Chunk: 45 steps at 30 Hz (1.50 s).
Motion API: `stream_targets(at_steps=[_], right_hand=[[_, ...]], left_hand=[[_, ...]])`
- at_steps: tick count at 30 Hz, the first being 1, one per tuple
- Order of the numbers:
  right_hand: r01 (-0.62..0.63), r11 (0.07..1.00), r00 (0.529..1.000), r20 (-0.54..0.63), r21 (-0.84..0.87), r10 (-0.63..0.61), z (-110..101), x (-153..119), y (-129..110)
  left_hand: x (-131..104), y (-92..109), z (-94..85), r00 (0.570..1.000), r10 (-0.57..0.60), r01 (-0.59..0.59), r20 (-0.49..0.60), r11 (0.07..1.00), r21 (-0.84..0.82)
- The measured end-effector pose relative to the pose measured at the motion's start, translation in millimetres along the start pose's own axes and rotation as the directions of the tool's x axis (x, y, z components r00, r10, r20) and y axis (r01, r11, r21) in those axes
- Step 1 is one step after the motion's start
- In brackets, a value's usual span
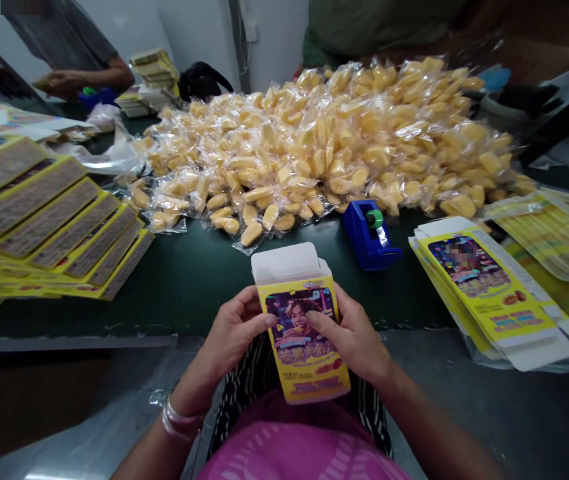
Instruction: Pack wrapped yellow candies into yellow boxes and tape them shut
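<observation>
A yellow printed carton (309, 373) is held upright over my lap, its white top flap (287, 260) standing open. My left hand (237, 327) grips its left edge, thumb on the front and fingers behind. My right hand (357, 337) grips the right edge the same way, its thumb lying across the printed picture. Just beyond the carton, a blue tape dispenser (371, 237) with a green-cored roll sits on the dark green table (204, 280). Behind these spreads a large heap of yellow oval pieces in clear wrappers (314, 147). The carton's inside is hidden from me.
Several yellow boxes (64, 227) are stacked at the left. Flattened cartons (489, 287) lie at the right by yellow plastic pouches (554, 233). One person (79, 60) works at the far left; another in green (379, 27) is behind the heap. More packs (157, 77) stand at the back.
</observation>
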State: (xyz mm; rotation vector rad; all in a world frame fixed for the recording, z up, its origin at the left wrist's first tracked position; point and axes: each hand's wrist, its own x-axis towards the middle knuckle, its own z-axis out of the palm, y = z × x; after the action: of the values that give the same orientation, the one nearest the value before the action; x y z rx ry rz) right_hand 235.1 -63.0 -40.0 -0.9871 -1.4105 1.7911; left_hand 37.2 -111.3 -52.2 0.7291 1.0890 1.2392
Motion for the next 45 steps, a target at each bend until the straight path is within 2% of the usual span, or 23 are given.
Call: stream_targets(at_steps=[2,6,9,11,14,16,18,21,25,27,30,32,34,36,40,43,45], right_hand=[[0.006,0.996,1.000,0.014,0.093,-0.008,-3,-1,6],[0.068,0.948,0.997,0.018,0.310,-0.078,-8,-2,22],[0.109,0.923,0.994,-0.020,0.368,-0.110,-11,-1,29],[0.120,0.935,0.992,-0.019,0.334,-0.121,-16,0,31],[0.073,0.967,0.995,0.051,0.243,-0.088,-26,-1,29],[0.016,0.978,0.994,0.100,0.207,-0.038,-32,-2,27],[-0.025,0.982,0.995,0.102,0.185,0.006,-37,-5,26],[-0.027,0.993,1.000,0.011,0.118,0.026,-37,-10,28],[0.106,0.990,0.979,-0.165,-0.093,-0.120,-31,-18,32],[0.164,0.975,0.962,-0.196,-0.149,-0.192,-27,-22,33],[0.199,0.964,0.947,-0.218,-0.178,-0.235,-25,-25,33],[0.172,0.978,0.952,-0.235,-0.120,-0.197,-25,-26,32],[0.128,0.992,0.966,-0.224,-0.017,-0.129,-27,-27,31],[0.128,0.992,0.977,-0.170,0.002,-0.126,-29,-28,28],[0.216,0.975,0.973,-0.069,-0.052,-0.219,-35,-31,21],[0.190,0.980,0.982,-0.017,0.060,-0.189,-38,-36,16],[0.140,0.985,0.990,-0.005,0.105,-0.140,-38,-40,13]], left_hand=[[-3,4,0.8,0.999,0.002,0.000,-0.038,0.999,0.048],[-10,7,-2.7,0.999,-0.019,0.021,-0.039,0.999,0.046],[-11,6,-6.4,0.999,0.028,-0.027,-0.025,0.998,0.056],[-10,5,-8.1,0.998,0.039,-0.041,0.043,0.998,0.053],[-5,3,-9.9,0.989,-0.041,0.033,0.141,0.998,0.054],[-3,2,-11.2,0.982,-0.106,0.095,0.156,0.992,0.078],[-2,0,-13.1,0.982,-0.139,0.119,0.125,0.981,0.156],[-5,-5,-15.8,0.991,-0.127,0.103,0.041,0.926,0.362],[-13,-10,-14.6,0.999,-0.031,0.012,0.027,0.856,0.516],[-16,-13,-11.8,1.000,0.012,-0.017,0.015,0.869,0.494],[-19,-16,-6.5,0.996,0.024,0.006,-0.084,0.939,0.344],[-19,-17,-2.8,0.988,-0.009,0.039,-0.155,0.980,0.194],[-19,-16,0.1,0.983,-0.055,0.070,-0.175,0.994,0.085],[-20,-14,1.6,0.987,-0.068,0.083,-0.146,0.991,0.101],[-25,-7,1.0,0.998,-0.041,0.051,-0.045,0.962,0.268],[-31,-4,4.1,0.996,-0.073,0.063,0.041,0.979,0.193],[-32,-2,9.9,0.995,-0.096,0.091,0.027,0.985,0.147]])
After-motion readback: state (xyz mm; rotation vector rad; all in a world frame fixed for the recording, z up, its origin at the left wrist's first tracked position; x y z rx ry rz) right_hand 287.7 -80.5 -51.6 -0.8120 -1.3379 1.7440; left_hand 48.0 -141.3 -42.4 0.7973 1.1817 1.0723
